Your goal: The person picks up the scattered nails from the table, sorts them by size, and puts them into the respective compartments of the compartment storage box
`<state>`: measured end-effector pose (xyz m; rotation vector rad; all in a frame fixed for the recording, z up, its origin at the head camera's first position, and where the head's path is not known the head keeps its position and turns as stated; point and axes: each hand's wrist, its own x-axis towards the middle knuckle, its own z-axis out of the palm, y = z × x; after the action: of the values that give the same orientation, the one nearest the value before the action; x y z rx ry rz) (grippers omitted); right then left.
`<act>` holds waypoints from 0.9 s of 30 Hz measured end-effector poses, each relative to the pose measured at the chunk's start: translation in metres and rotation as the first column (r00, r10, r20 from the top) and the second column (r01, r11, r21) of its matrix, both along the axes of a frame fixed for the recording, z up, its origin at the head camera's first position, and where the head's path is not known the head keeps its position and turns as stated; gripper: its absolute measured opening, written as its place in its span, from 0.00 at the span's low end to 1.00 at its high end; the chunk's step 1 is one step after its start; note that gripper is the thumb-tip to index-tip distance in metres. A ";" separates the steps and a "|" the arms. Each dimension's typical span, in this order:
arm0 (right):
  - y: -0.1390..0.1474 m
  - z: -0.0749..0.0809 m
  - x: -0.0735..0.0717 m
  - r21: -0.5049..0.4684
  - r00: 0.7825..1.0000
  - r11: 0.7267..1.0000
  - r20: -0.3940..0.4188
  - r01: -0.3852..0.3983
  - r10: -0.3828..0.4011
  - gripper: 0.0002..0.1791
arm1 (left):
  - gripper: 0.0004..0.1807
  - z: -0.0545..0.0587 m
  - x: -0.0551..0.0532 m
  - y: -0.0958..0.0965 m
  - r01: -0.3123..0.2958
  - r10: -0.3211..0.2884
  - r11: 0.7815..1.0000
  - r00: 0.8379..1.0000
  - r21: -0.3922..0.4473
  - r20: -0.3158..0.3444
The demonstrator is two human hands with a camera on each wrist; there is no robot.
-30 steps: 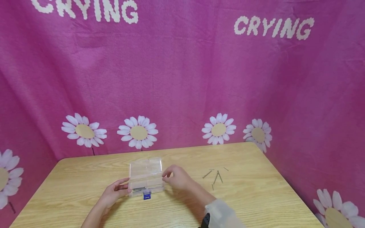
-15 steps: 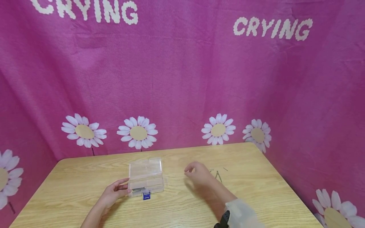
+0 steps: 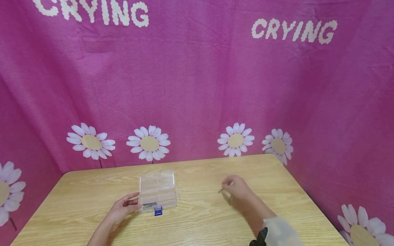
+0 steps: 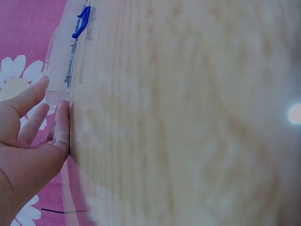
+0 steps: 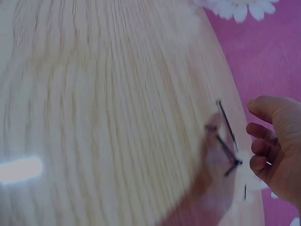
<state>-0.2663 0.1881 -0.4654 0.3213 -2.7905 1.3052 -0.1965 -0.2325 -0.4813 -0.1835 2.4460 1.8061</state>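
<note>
A clear plastic box (image 3: pixel 158 196) with its lid (image 3: pixel 157 180) raised stands on the table, a blue latch (image 3: pixel 158 211) at its front. Several dark nails (image 3: pixel 149 205) lie in its left part. My left hand (image 3: pixel 123 206) touches the box's left end with fingers and thumb fairly straight. Over at the right, my right hand (image 3: pixel 237 187) is above loose nails (image 5: pixel 227 125), fingers loosely bent. Nothing shows between its fingers in the right wrist view. In the head view this hand hides most of those nails; one nail (image 3: pixel 220 190) sticks out at its left.
Beneath everything is a wood-grain table (image 3: pixel 191 225). A pink cloth (image 3: pixel 197 85) with daisies and lettering hangs along its back and sides. A small thin nail (image 5: pixel 245 191) lies apart from the others in the right wrist view.
My right hand has moved right, from the box's right side to over the loose nails. The left hand and the box have stayed in place.
</note>
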 end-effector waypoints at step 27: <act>0.053 -0.016 0.006 0.118 0.994 0.988 0.046 0.098 -0.104 0.06 | 0.33 0.002 0.001 0.000 0.009 -0.009 1.000 1.000 -0.001 -0.018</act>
<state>-0.2601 0.2412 -0.4814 0.1498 -2.8896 1.1506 -0.1956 -0.2323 -0.4792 -0.1566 2.4561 1.8108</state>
